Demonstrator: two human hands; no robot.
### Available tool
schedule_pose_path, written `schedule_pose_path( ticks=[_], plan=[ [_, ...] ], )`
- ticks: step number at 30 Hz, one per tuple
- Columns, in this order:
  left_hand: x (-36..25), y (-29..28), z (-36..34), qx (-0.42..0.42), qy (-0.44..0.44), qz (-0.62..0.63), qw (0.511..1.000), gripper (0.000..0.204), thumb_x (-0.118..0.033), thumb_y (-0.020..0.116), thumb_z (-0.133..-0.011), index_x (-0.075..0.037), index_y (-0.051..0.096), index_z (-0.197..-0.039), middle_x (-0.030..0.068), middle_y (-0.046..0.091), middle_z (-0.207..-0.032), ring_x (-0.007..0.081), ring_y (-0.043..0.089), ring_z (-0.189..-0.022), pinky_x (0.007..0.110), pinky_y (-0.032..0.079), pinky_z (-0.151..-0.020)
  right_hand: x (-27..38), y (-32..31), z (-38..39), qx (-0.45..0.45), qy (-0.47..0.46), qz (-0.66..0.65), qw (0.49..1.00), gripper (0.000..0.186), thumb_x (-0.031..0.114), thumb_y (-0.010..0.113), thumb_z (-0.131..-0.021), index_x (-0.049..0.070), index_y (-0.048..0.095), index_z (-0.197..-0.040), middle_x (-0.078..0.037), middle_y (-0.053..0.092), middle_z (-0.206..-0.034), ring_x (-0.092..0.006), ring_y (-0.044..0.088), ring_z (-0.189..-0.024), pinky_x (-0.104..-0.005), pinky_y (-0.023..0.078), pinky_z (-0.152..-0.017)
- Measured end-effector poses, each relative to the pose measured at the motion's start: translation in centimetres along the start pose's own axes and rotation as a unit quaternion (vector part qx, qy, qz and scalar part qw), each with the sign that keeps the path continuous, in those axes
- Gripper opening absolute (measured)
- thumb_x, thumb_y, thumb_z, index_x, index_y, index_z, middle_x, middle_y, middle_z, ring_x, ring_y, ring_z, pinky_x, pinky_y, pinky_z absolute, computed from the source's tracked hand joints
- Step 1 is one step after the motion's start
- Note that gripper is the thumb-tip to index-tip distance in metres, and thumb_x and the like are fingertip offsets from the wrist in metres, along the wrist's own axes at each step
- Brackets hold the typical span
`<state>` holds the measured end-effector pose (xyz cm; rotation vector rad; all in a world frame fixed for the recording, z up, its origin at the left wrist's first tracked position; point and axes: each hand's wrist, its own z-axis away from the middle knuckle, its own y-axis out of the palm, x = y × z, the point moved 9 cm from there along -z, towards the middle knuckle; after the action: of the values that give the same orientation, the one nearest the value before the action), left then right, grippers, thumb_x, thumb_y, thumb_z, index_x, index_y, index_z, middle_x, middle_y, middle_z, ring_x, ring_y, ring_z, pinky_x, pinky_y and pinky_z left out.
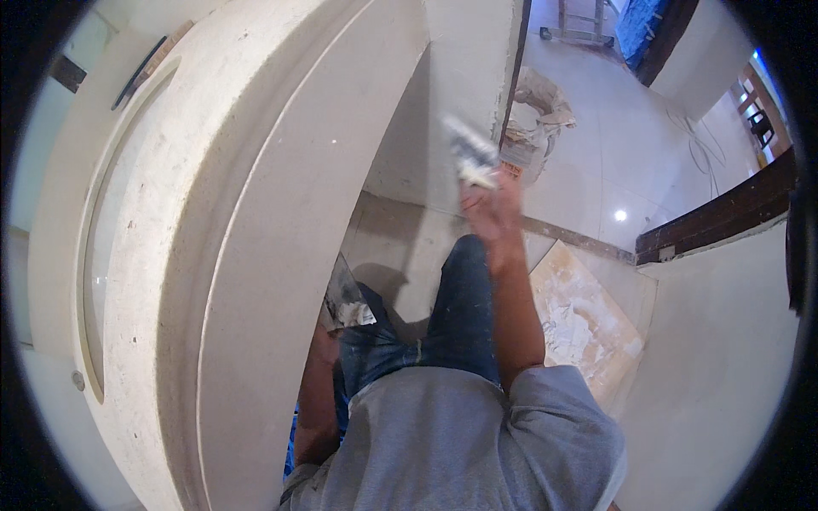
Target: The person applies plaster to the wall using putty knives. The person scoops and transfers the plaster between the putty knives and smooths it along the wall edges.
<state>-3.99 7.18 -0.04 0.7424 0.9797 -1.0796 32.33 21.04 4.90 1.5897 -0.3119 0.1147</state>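
My right hand (pixel 490 209) is raised by the white wall corner (pixel 452 51), closed on a putty knife (pixel 469 149) whose blade, smeared by motion, carries white paste. Low at my left side, my left hand (pixel 328 328) is closed on a wide metal blade (pixel 345 298) with grey-white paste on it; its fingers are largely hidden. A curved white plastered panel (pixel 256 230) fills the left of the view beside it. On the floor to my right lies a board (pixel 579 315) smeared with white powder or paste.
An open crumpled sack (pixel 537 119) stands past the corner on the tiled floor (pixel 622 170). A dark wooden frame (pixel 716 217) runs along the right, above a pale wall (pixel 716 341). A ladder's foot (pixel 579 34) and loose cables (pixel 707 145) are farther back.
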Motion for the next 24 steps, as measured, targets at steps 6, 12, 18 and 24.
schedule_pose_path(
  ticks=[6, 12, 18, 24],
  plan=[
    [1.3, -1.4, -0.4, -0.032, -0.076, 0.055, 0.995, 0.046, -0.028, 0.052, -0.086, -0.014, 0.046, -0.130, 0.0059, 0.058, -0.111, 0.0243, 0.059, -0.094, 0.038, 0.048, -0.066, -13.3, -15.1, -4.2, -0.145, 0.143, 0.008, 0.979, 0.025, 0.007, 0.044, -0.088, 0.001, 0.048, -0.112, -0.015, 0.057, -0.110, -0.0266, 0.058, -0.101, -0.0366, 0.052, -0.086],
    [1.8, -0.7, -0.9, -0.009, -0.071, 0.062, 0.996, 0.049, -0.026, 0.052, -0.085, -0.013, 0.045, -0.131, 0.0040, 0.059, -0.106, 0.0212, 0.061, -0.086, 0.036, 0.045, -0.052, -13.8, -19.7, -8.5, -0.274, 0.131, -0.077, 0.950, 0.021, 0.011, 0.040, -0.093, 0.001, 0.048, -0.109, -0.016, 0.056, -0.105, -0.0285, 0.057, -0.097, -0.0362, 0.054, -0.082],
    [0.8, 0.2, -0.2, 0.003, -0.036, 0.052, 0.998, 0.051, -0.024, 0.050, -0.084, -0.013, 0.043, -0.133, 0.0068, 0.055, -0.115, 0.0240, 0.058, -0.097, 0.039, 0.048, -0.065, -7.6, -9.5, -11.2, -0.051, 0.128, -0.174, 0.975, 0.029, 0.009, 0.043, -0.090, -0.006, 0.046, -0.114, -0.020, 0.056, -0.105, -0.0314, 0.058, -0.094, -0.0356, 0.056, -0.080],
    [1.8, -2.4, -1.8, 0.023, 0.017, -0.095, 0.995, 0.052, -0.023, 0.050, -0.085, -0.011, 0.040, -0.135, 0.0091, 0.050, -0.123, 0.0268, 0.053, -0.109, 0.042, 0.046, -0.082, 1.4, 5.2, -3.7, 0.070, 0.164, -0.353, 0.918, 0.043, 0.007, 0.046, -0.086, -0.011, 0.043, -0.125, -0.026, 0.055, -0.113, -0.0281, 0.059, -0.095, -0.0328, 0.057, -0.079]
  ],
)
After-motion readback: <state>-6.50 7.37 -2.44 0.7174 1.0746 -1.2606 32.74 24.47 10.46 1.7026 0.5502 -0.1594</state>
